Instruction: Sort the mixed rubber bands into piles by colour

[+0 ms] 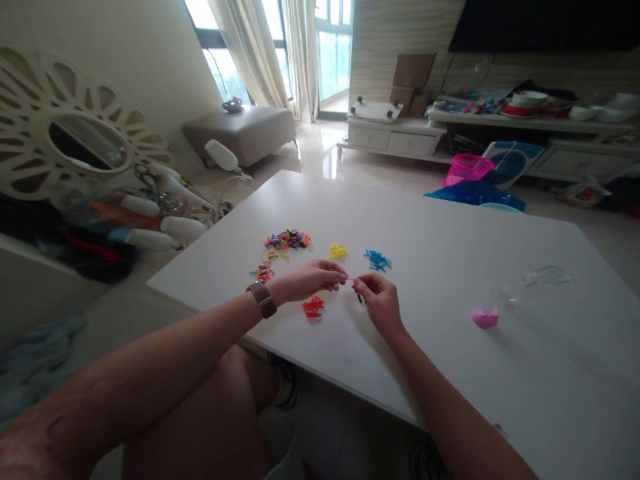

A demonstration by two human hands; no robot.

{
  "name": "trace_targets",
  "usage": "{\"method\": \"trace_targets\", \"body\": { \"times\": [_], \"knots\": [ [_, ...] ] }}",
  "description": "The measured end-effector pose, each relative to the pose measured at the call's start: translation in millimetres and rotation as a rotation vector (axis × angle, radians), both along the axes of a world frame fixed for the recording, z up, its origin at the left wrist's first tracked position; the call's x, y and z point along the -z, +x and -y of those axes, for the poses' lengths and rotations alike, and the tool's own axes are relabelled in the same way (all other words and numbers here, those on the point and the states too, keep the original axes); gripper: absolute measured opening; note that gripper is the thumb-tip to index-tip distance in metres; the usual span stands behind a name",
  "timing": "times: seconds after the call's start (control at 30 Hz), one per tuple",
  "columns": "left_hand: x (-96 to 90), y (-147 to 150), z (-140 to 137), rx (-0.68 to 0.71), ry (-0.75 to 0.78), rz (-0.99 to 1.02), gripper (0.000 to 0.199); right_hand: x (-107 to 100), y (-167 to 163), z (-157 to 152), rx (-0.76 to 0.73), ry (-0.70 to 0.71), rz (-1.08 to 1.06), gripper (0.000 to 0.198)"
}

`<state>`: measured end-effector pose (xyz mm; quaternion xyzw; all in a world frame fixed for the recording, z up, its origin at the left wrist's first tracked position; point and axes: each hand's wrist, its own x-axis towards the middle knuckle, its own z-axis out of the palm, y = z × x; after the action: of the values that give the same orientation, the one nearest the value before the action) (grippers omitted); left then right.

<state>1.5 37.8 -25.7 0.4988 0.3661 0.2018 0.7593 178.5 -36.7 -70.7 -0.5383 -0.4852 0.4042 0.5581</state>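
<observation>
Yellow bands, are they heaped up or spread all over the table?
Heaped up: the yellow bands lie bunched together on the white table.

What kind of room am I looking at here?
Most likely a living room in someone's home: there is a large, dark, wall-mounted screen, a padded bench and long pale curtains by tall windows.

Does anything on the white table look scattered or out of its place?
Yes, slightly: some mixed-colour pieces straggle from the multicoloured pile toward the wristwatch, looking untidy compared with the compact yellow pile.
</observation>
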Motion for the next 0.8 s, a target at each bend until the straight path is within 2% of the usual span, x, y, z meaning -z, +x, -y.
{"method": "trace_targets", "body": {
  "times": [0.23, 0.43, 0.8],
  "knots": [
    [-1.6, -2.3, 4.9, 0.027, 0.142, -0.083, 0.026, 5.5, 1.4, -1.9, -0.026, -0.034, -0.077, 0.025],
    [0.3, -1.6, 6.2, 0.049, 0.188, -0.102, 0.030, 2.7, -0.7, -2.2, -0.042, -0.040, -0.083, 0.025],
    [-2.9, 0.9, 3.9, 0.053, 0.212, -0.081, 0.024, -1.7, -2.2, -2.5, 0.001, -0.085, -0.220, 0.022]
  ]
}}
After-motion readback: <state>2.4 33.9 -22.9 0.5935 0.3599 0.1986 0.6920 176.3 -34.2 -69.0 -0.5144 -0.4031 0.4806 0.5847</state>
